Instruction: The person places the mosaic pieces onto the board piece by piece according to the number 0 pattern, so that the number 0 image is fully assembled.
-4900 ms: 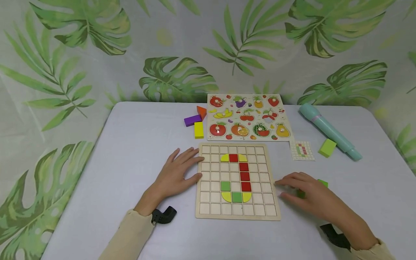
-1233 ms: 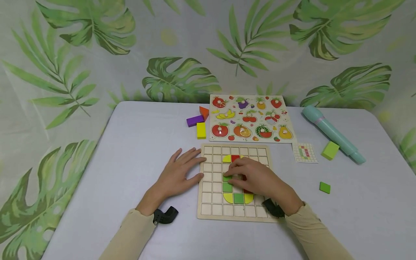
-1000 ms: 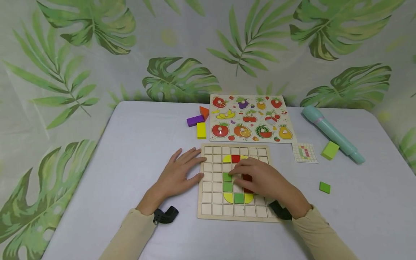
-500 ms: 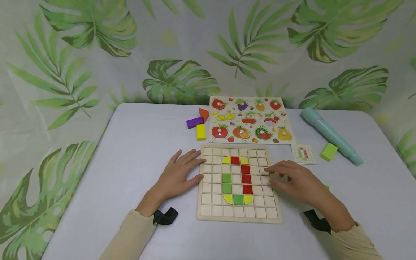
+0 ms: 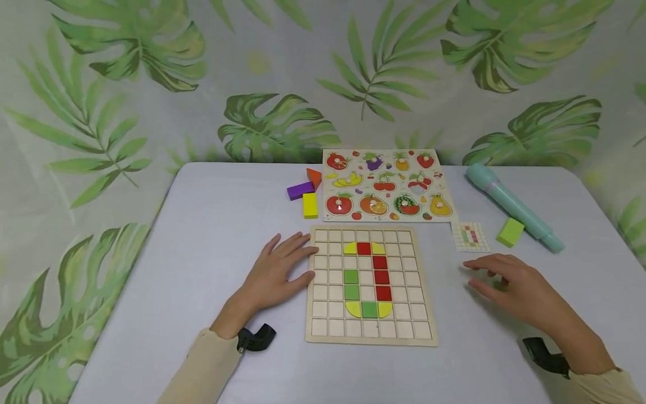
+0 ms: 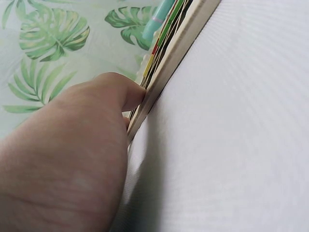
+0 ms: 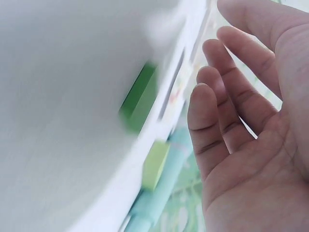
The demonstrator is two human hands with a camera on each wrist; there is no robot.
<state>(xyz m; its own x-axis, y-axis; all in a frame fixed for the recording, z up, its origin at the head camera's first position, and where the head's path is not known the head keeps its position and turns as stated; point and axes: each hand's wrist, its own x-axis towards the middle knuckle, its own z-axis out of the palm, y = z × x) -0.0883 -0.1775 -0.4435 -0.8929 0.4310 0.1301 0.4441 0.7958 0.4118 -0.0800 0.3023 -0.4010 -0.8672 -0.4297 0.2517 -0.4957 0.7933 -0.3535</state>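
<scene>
A wooden grid board (image 5: 373, 340) lies flat on the white table. Its cells hold a ring of tiles: red squares (image 5: 382, 278) along the top and right, green squares (image 5: 351, 292) at the left and bottom, and yellow rounded corners (image 5: 354, 309). My left hand (image 5: 272, 272) rests at the board's left edge, its fingers spread and the fingertips touching the rim. To the right of the board, my right hand (image 5: 520, 289) hovers with relaxed fingers and nothing in its grasp. Beneath it lies a loose green tile (image 7: 140, 99), mostly covered by the hand in the head view.
Behind the board lies a fruit peg puzzle (image 5: 386, 193), with a small pattern card (image 5: 471, 237) by its corner. Purple (image 5: 300, 191), yellow (image 5: 310, 206) and orange (image 5: 314, 178) blocks sit left of it. A light green block (image 5: 510, 232) touches a teal microphone-shaped toy (image 5: 515, 205).
My right hand set a green tile into the left column, let go of it, and moved right off the board to over the loose green tile. The left hand has stayed put.
</scene>
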